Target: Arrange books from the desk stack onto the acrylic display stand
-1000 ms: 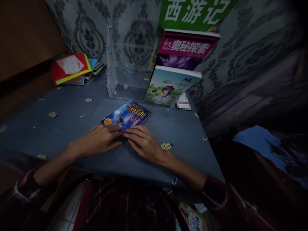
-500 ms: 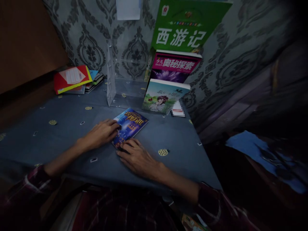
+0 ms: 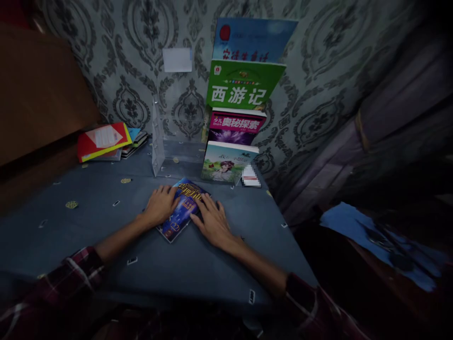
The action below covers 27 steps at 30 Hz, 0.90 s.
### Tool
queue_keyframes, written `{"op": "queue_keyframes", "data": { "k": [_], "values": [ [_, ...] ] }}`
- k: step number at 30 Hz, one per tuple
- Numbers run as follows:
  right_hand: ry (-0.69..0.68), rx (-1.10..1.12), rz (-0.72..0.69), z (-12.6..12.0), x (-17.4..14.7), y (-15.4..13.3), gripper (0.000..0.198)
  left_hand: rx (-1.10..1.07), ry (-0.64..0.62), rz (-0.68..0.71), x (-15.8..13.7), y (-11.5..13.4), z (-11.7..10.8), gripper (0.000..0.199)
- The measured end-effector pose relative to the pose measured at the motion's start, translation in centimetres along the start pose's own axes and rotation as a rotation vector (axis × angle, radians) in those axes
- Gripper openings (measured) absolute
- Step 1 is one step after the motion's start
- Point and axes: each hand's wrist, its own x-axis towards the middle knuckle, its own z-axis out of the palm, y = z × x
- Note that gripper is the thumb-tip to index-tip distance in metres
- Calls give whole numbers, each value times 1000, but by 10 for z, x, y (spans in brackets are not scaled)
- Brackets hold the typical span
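Note:
A small blue paperback book with gold title lettering lies flat and slanted on the table. My left hand rests along its left edge, fingers stretched forward and thumb on the cover. On the opposite side, my right hand touches the right edge with fingers spread, its fingertips covering the upper right corner. Neither hand is closed around the book. Behind it stands a clear acrylic book rack, its right side holding a teal book, a purple-pink book, a green book and a blue book in rising tiers.
A stack of books with a red and yellow one on top sits at the back left, beside a brown panel. A small white pixelated item stands right of the rack. Beyond the table's right edge lies a blue cloth.
My right hand has shifted from the book's lower corner up to its right edge. My left hand's fingers have straightened along the left edge. The view has tilted up, showing the top blue book.

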Motion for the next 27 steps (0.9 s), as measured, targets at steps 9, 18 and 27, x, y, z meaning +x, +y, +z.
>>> {"op": "queue_keyframes", "data": {
  "k": [9,18,27],
  "values": [
    [-39,-71,125,-2,14,12,78,1,-57,-33,1,10,-13,36],
    [23,-62,113,17,-7,2,96,-17,-89,-92,7,16,-22,34],
    [-51,41,101,5,-14,-6,90,-1044,-101,-304,20,-20,5,40]
  ]
}}
